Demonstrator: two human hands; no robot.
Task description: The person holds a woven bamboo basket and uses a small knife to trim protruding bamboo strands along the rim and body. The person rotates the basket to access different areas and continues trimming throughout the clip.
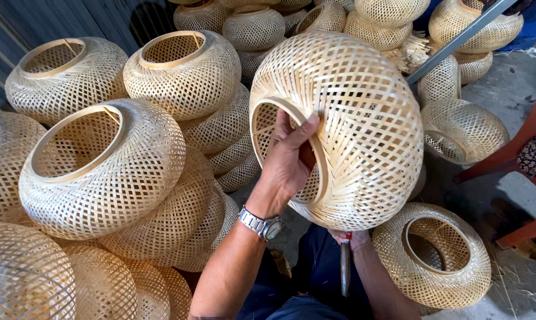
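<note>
My left hand grips the round rim of a woven bamboo basket, fingers hooked inside the opening and thumb over the edge. It holds the basket up, tilted on its side, in front of me. A metal watch sits on that wrist. My right hand is mostly hidden under the basket's lower edge. It is closed on a thin metal tool with a red collar that points downward.
Several similar round woven baskets are stacked at the left and along the back. Another basket lies on the concrete floor at lower right. A grey metal bar slants at upper right. Red-brown furniture legs stand at the right edge.
</note>
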